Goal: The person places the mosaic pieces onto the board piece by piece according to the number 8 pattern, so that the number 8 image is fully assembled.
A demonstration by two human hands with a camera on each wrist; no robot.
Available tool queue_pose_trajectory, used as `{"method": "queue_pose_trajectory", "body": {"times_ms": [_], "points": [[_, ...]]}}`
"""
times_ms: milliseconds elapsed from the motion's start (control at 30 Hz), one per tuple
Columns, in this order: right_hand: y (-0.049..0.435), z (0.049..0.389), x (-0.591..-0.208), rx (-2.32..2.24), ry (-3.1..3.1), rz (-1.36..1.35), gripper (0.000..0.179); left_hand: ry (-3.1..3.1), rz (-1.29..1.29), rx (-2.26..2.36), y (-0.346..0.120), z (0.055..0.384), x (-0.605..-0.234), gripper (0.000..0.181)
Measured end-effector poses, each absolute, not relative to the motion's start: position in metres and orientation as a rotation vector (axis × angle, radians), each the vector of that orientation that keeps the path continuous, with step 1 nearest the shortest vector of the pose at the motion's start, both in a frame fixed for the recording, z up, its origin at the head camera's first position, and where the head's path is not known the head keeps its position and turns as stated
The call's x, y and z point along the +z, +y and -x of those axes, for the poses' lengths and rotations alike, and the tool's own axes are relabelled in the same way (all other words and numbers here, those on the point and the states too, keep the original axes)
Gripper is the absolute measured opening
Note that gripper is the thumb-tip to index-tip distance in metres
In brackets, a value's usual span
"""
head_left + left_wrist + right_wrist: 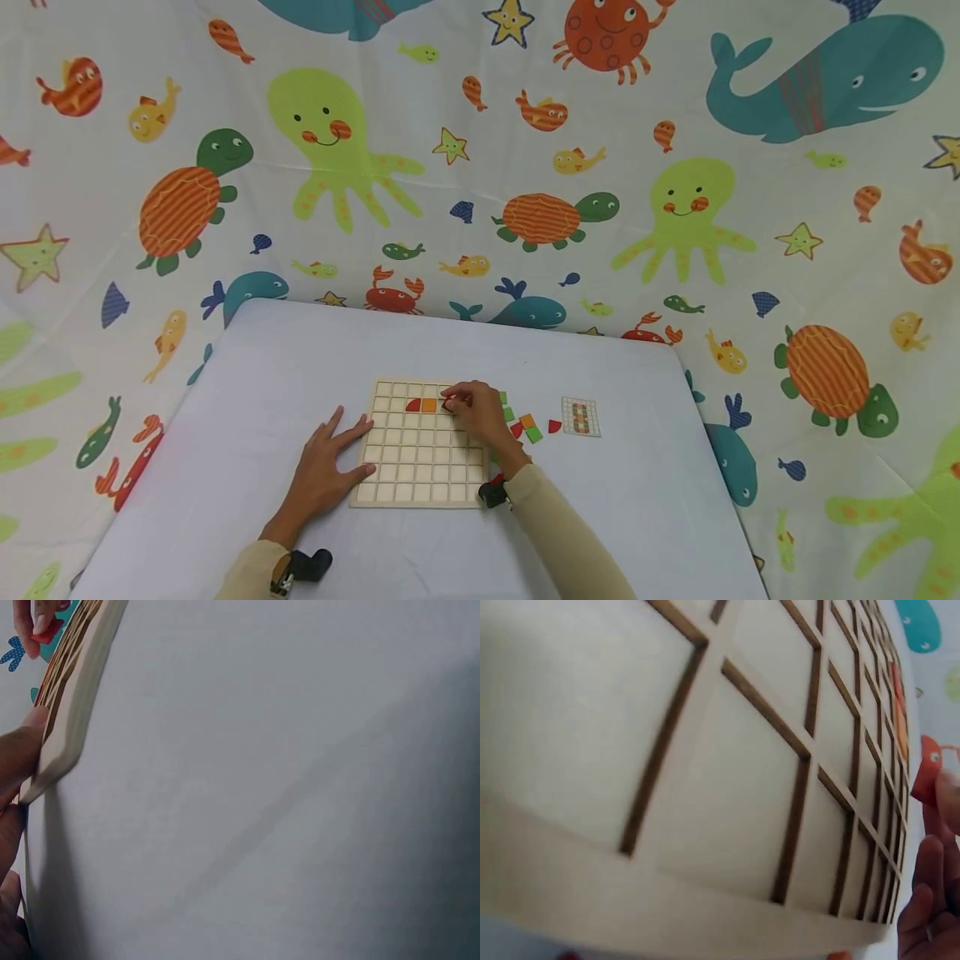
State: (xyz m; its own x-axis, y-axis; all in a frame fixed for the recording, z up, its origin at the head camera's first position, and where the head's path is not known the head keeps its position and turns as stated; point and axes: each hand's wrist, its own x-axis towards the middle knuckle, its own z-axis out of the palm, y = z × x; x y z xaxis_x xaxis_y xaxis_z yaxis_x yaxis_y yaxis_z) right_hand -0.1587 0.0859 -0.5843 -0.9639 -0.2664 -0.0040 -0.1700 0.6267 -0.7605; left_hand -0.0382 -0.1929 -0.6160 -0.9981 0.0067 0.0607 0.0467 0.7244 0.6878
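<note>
A pale wooden grid board (pixel 420 457) lies on the white table. Near its top row sit a red quarter-round piece (pixel 413 406) and, directly to the right, an orange square piece (pixel 429 406). My right hand (pixel 480 412) reaches over the board's upper right, thumb and fingertips pinching a red piece (pixel 928 778). Its full outline is covered by the fingers. With fingers spread and fairly straight, my left hand (pixel 324 468) rests against the board's left edge; the left wrist view shows fingertips right at the rim.
Right of the board lie loose pieces: green squares (pixel 534 434), an orange square (pixel 527 421) and a red quarter-round (pixel 554 427). Beyond them is a small card (pixel 581 417) printed with a grid and coloured pattern. A sea-animal cloth (pixel 420 183) hangs behind the table.
</note>
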Motion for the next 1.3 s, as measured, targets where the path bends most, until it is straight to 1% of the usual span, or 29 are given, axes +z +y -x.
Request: {"method": "queue_pose_trajectory", "body": {"times_ms": [200, 433, 667, 767, 1067, 1300], "points": [[0.074, 0.163, -0.593, -1.14, 2.832, 0.374, 0.005, -2.861, 0.058, -1.14, -0.192, 0.039, -0.619, 0.075], [0.069, 0.164, -0.596, -1.03, 2.88, 0.313, 0.002, -2.861, 0.06, -1.144, -0.193, 0.04, -0.618, 0.075], [0.068, 0.159, -0.591, -0.961, 2.883, 0.262, 0.005, -2.864, 0.06, -1.145, -0.192, 0.04, -0.617, 0.074], [0.069, 0.157, -0.588, -0.977, 2.856, 0.236, 0.009, -2.858, 0.062, -1.151, -0.192, 0.039, -0.617, 0.074], [0.086, 0.156, -0.586, -1.126, 2.759, 0.335, 0.019, -2.862, 0.054, -1.152, -0.192, 0.04, -0.619, 0.075], [0.106, 0.156, -0.588, -1.241, 2.764, 0.22, 0.019, -2.873, 0.051, -1.153, -0.192, 0.04, -0.618, 0.075]]}}
